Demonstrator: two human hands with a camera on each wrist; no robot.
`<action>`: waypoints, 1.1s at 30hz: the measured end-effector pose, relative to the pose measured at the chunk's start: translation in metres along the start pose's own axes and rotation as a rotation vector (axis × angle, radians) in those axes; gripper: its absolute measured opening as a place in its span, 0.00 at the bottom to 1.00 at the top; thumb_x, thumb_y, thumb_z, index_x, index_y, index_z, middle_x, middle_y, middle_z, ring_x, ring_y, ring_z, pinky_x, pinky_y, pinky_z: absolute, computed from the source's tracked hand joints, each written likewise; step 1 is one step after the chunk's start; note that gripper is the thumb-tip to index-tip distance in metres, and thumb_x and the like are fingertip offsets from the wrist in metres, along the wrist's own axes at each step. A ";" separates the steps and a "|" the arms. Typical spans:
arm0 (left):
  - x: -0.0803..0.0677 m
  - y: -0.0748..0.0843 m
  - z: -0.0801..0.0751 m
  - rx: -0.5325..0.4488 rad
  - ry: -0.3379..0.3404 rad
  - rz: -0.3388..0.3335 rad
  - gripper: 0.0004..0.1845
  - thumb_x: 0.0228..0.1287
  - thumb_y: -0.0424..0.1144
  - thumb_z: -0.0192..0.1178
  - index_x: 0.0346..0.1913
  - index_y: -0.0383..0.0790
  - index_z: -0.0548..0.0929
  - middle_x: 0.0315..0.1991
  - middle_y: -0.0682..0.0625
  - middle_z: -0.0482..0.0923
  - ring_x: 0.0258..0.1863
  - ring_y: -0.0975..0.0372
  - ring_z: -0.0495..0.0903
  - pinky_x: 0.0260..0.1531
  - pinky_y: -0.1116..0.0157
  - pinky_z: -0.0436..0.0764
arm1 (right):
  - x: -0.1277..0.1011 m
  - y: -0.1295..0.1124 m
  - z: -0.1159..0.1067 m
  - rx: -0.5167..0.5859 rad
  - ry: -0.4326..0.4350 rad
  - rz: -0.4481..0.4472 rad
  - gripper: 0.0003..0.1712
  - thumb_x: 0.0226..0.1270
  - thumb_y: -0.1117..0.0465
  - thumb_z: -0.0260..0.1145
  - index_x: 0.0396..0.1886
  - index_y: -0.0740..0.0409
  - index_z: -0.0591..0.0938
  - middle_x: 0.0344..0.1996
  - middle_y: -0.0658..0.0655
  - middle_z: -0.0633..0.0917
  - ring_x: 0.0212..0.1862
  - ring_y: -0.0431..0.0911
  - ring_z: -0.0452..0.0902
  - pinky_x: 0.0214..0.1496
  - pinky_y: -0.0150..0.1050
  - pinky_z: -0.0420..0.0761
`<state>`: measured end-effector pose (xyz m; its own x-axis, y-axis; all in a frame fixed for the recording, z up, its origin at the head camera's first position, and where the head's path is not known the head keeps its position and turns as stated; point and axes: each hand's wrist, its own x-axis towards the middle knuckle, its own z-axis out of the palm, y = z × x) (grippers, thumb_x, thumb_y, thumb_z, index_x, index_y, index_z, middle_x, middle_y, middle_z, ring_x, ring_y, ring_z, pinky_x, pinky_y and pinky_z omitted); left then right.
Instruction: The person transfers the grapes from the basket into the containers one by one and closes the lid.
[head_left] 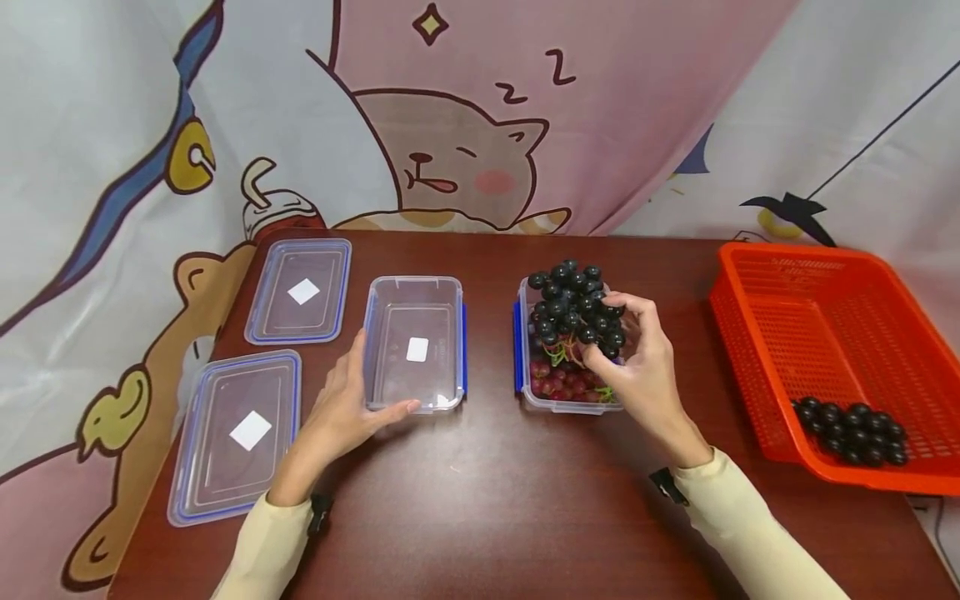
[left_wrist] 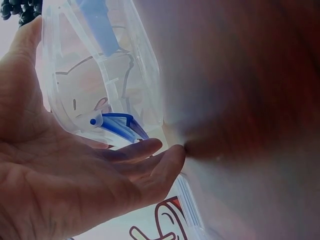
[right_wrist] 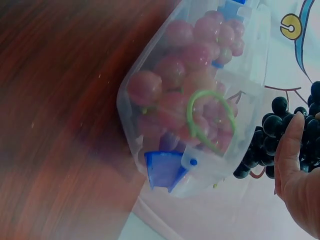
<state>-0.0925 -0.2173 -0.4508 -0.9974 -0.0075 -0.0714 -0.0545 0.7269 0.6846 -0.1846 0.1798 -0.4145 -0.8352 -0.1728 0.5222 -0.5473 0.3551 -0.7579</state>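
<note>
My right hand [head_left: 647, 371] grips a bunch of black grapes [head_left: 570, 304] over a clear container [head_left: 577, 407] on the right. Red grapes [head_left: 558, 385] with green stems lie inside that container; the black bunch covers its far part. In the right wrist view, the black grapes [right_wrist: 272, 142] are beside the container, and red grapes [right_wrist: 172, 70] show through its wall. My left hand [head_left: 341, 408] rests against the near left corner of another clear container [head_left: 386, 367], thumb along the front and loosely extended fingers at the side. This container has a white label and nothing in it.
Two clear lids [head_left: 281, 321] with blue seals and white labels lie at the left, one nearer than the other. An orange-red basket [head_left: 787, 333] stands at the right, with black grapes [head_left: 855, 433] in its near part. A printed curtain [head_left: 637, 108] hangs behind the table.
</note>
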 end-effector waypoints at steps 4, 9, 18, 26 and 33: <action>0.001 0.000 0.001 0.004 -0.004 -0.001 0.74 0.61 0.63 0.80 0.90 0.38 0.36 0.82 0.25 0.52 0.78 0.28 0.56 0.69 0.24 0.59 | 0.000 -0.001 0.005 -0.001 -0.002 -0.008 0.39 0.58 0.80 0.74 0.69 0.63 0.75 0.66 0.56 0.82 0.52 0.41 0.84 0.43 0.26 0.83; 0.001 -0.002 0.002 0.010 0.002 0.003 0.73 0.60 0.62 0.80 0.90 0.38 0.37 0.83 0.25 0.53 0.78 0.29 0.56 0.69 0.24 0.59 | 0.003 -0.004 0.011 0.001 -0.004 -0.019 0.38 0.57 0.79 0.75 0.68 0.62 0.76 0.68 0.54 0.82 0.54 0.43 0.85 0.43 0.29 0.85; 0.001 -0.002 0.001 0.011 0.007 0.001 0.73 0.60 0.61 0.81 0.90 0.37 0.38 0.83 0.25 0.52 0.79 0.29 0.56 0.71 0.25 0.58 | 0.007 -0.010 0.026 0.064 -0.024 -0.021 0.39 0.55 0.80 0.76 0.68 0.62 0.76 0.69 0.57 0.80 0.55 0.51 0.83 0.44 0.28 0.85; 0.002 -0.004 0.001 0.012 0.009 0.008 0.73 0.60 0.60 0.82 0.89 0.37 0.40 0.83 0.26 0.53 0.79 0.29 0.56 0.71 0.25 0.58 | 0.005 -0.012 0.043 0.088 -0.061 -0.045 0.40 0.53 0.80 0.77 0.67 0.63 0.76 0.69 0.61 0.80 0.55 0.50 0.84 0.46 0.28 0.85; 0.001 -0.004 0.001 0.005 0.018 0.000 0.73 0.59 0.60 0.82 0.90 0.37 0.40 0.83 0.26 0.54 0.79 0.30 0.56 0.71 0.26 0.58 | 0.006 -0.019 0.056 0.091 -0.085 -0.062 0.40 0.52 0.78 0.78 0.66 0.61 0.77 0.68 0.60 0.81 0.52 0.51 0.85 0.44 0.27 0.83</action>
<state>-0.0936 -0.2194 -0.4541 -0.9981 -0.0192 -0.0583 -0.0539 0.7301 0.6812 -0.1828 0.1202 -0.4190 -0.7989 -0.2706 0.5372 -0.5977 0.2575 -0.7592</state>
